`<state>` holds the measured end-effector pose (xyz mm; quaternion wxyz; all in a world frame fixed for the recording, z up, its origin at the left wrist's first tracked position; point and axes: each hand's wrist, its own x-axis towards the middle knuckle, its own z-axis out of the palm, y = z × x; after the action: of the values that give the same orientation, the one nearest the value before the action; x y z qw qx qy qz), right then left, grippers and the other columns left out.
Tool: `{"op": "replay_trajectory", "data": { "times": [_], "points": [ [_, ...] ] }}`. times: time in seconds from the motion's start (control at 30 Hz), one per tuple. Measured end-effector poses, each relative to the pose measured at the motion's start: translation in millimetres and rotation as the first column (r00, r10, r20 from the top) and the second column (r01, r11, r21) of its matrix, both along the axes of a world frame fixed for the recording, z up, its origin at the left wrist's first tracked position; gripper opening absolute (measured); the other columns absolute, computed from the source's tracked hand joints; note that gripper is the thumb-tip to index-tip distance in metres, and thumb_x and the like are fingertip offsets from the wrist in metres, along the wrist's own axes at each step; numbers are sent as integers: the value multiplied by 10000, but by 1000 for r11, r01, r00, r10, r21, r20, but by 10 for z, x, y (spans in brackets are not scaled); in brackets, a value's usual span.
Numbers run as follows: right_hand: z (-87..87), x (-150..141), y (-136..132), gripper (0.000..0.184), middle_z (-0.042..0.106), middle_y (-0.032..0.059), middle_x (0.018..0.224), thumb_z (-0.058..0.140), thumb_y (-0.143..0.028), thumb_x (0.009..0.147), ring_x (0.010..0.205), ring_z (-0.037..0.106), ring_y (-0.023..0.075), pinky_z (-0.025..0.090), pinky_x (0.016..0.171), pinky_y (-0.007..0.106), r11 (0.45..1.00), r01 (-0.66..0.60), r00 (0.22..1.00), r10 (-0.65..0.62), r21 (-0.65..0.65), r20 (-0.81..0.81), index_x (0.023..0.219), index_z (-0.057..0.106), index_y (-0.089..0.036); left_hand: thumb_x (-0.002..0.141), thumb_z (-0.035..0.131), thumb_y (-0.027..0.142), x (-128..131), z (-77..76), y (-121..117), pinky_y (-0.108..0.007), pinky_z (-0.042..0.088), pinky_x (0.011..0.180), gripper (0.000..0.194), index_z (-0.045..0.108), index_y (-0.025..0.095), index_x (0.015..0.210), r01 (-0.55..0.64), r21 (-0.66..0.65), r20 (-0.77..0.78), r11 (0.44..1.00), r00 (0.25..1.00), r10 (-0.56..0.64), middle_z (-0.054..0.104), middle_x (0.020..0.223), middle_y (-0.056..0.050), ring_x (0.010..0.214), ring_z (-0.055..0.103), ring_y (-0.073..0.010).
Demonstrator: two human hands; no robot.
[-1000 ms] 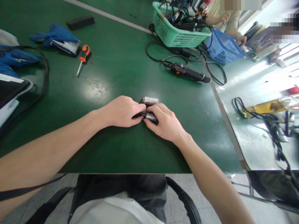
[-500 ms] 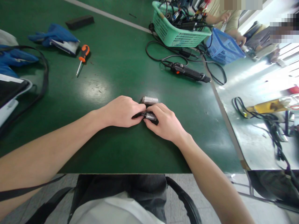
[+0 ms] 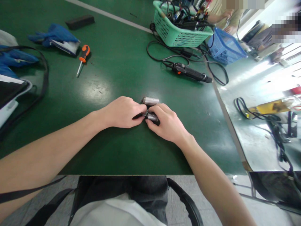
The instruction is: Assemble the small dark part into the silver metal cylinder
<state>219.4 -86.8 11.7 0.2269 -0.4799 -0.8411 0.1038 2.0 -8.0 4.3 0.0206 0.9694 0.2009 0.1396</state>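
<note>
My right hand (image 3: 169, 123) is closed round a small silver metal cylinder (image 3: 152, 117), thumb on the near side and fingers on the far side. Facing it, my left hand (image 3: 124, 112) pinches a dark, thin piece (image 3: 138, 116) that meets the cylinder's left end; its kind is mostly hidden by my fingers. Both hands rest low over the green table, fingertips almost touching. Just beyond them a second, larger silver cylinder (image 3: 150, 100) lies on its side, apart from the one I hold.
An orange and black screwdriver (image 3: 83, 59), blue gloves (image 3: 55, 37) and a dark block (image 3: 80, 22) lie to the left. A corded electric screwdriver (image 3: 190, 72) lies ahead right, before a green basket (image 3: 181, 38) of tools and a blue basket (image 3: 225, 50). A co-worker sits beyond.
My right hand and the small cylinder have shifted very slightly to the right, while my left hand stays nearly still. At the back, the co-worker's hands have moved up behind the blue basket.
</note>
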Motion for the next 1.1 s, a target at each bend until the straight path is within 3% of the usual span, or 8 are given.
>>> {"op": "replay_trajectory", "data": {
  "times": [1.1],
  "points": [
    [3,20,5,122,657,101,999,614,-232,886,951,615,290,528,838,427,999,37,999,-37,7,22,1001,575,-224,946,536,350,6,6,3,-317,340,558,227,646,205,810,-13,-4,-9,1000,1000,13,681,670,-22,586,619,-179]
  ]
}}
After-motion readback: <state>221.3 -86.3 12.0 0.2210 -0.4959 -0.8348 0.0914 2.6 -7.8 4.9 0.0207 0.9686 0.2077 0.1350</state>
